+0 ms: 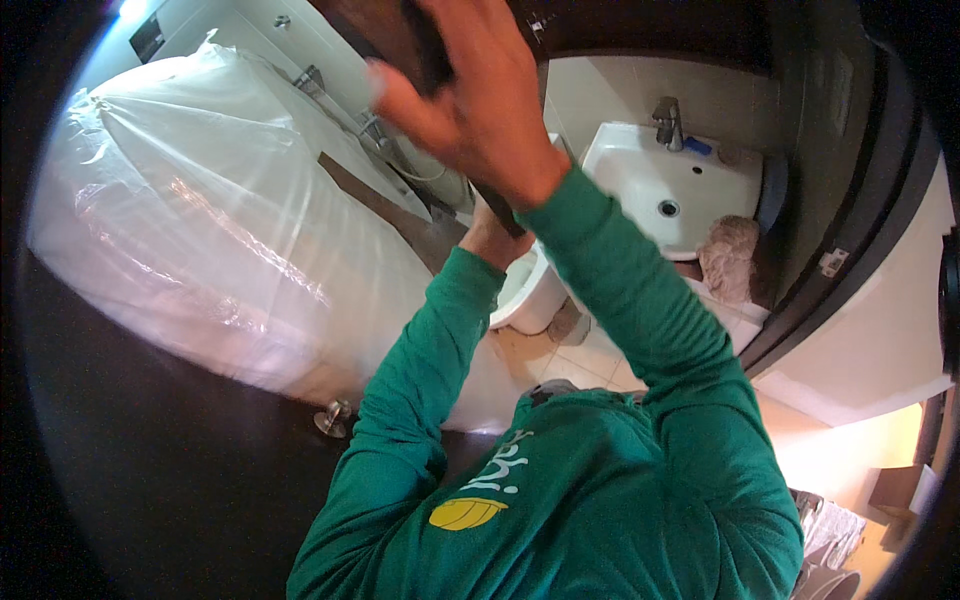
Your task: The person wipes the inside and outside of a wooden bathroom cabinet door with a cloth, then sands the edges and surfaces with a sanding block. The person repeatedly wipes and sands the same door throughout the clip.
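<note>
A long dark brown board (388, 32) slants from the top edge down toward the middle, its upper end cut off. My left hand (490, 240) is closed around its lower part, with the fingers mostly hidden behind the board and my right wrist. Higher up, my right hand (485, 105) is raised in front of the board, thumb stretched out to the left. The right fingertips run out of the picture. Whether the right palm presses on the board, I cannot tell.
Clear plastic sheeting (200, 210) covers a bulky enclosure on the left, above a dark door with a round metal knob (333, 418). Ahead are a toilet (530, 300) and a white washbasin (630, 180) with a crumpled cloth (730, 250). A dark door frame (850, 230) stands right.
</note>
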Tool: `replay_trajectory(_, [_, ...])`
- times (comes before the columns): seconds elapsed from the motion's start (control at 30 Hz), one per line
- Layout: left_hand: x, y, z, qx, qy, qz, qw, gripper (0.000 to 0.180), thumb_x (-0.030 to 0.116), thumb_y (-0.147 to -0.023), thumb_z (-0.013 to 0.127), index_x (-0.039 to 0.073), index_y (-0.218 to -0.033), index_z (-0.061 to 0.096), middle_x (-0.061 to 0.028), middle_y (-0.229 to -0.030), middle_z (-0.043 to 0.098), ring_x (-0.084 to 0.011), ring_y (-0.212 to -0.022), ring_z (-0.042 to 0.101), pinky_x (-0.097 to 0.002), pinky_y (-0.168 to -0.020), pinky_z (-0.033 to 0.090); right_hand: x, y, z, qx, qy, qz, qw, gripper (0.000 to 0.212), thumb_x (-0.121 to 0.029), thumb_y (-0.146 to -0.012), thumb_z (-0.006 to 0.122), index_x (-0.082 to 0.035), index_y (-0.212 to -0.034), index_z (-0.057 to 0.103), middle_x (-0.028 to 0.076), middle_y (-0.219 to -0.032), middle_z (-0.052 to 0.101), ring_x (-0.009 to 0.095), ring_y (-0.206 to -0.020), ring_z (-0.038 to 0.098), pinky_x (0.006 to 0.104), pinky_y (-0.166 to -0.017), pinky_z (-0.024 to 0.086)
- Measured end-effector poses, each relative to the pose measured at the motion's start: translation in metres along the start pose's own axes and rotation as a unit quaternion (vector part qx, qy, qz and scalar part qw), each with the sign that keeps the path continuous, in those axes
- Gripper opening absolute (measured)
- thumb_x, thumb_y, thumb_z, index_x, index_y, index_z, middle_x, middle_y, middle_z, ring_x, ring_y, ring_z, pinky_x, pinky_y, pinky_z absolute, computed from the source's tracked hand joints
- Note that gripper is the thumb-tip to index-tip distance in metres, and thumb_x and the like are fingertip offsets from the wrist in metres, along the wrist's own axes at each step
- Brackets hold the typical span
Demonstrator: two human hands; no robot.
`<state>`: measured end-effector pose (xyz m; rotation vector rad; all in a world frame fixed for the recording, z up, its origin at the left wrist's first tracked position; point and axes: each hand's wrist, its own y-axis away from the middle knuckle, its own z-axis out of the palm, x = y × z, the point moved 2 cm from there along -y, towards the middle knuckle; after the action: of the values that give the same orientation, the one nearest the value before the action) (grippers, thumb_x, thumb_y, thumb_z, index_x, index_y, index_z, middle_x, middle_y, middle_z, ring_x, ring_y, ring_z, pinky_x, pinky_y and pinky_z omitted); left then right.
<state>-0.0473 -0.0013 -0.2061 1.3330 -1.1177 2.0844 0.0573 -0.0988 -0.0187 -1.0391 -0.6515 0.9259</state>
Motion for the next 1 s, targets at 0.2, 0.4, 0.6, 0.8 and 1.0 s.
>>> replay_trajectory(0.2, [0.010,-0.006,0.020,-0.009,0.048,0.043,0.998,0.065,0.051,-0.103,0.048,0.015,-0.155,0.032,-0.0032,-0.153,0.043,-0.0215,-0.139,0.044,-0.0420,-0.118,0.035,-0.005,0.053,-0.026,-0.095,0.018,0.090,0.991,0.079,-0.024,-0.076,0.080,-0.005,-0.146,0.050,0.023,-0.117,0.057,0.041,-0.104,0.054,0.0461,-0.094,0.047])
replay_trajectory(0.4, [0.020,0.012,0.014,-0.070,0.396,-0.159,0.902,0.072,0.047,-0.095,0.067,0.001,-0.143,0.040,-0.0088,-0.117,0.061,-0.0228,-0.107,0.063,-0.0315,-0.096,0.055,-0.041,0.201,-0.080,-0.130,0.032,0.196,0.971,0.084,-0.018,-0.077,0.080,0.000,-0.150,0.041,0.023,-0.130,0.054,0.037,-0.116,0.055,0.0468,-0.102,0.045])
replay_trajectory(0.6, [0.033,0.001,0.021,0.013,0.125,0.001,0.992,0.052,0.050,-0.104,0.049,0.010,-0.137,0.050,-0.0068,-0.121,0.061,-0.0243,-0.115,0.058,-0.0390,-0.107,0.045,-0.034,0.106,-0.040,-0.112,0.031,0.159,0.980,0.076,-0.020,-0.079,0.080,-0.002,-0.146,0.048,0.024,-0.120,0.054,0.039,-0.111,0.053,0.0465,-0.099,0.045])
replay_trajectory(0.8, [0.028,0.005,0.036,0.210,0.147,-0.174,0.951,0.056,0.051,-0.103,0.051,0.009,-0.139,0.052,-0.0091,-0.137,0.060,-0.0266,-0.123,0.060,-0.0452,-0.109,0.047,-0.012,-0.069,0.033,-0.026,-0.051,0.019,0.998,0.070,-0.018,-0.083,0.074,0.004,-0.142,0.044,0.024,-0.111,0.054,0.039,-0.102,0.054,0.0449,-0.088,0.048])
replay_trajectory(1.0, [-0.007,0.022,-0.041,0.016,0.166,-0.059,0.984,0.055,0.048,-0.104,0.050,0.006,-0.140,0.048,-0.0088,-0.129,0.058,-0.0241,-0.118,0.058,-0.0408,-0.105,0.048,-0.026,0.046,-0.002,-0.135,-0.009,0.126,0.983,0.078,-0.024,-0.075,0.082,-0.004,-0.145,0.051,0.021,-0.123,0.057,0.039,-0.109,0.055,0.0462,-0.097,0.046])
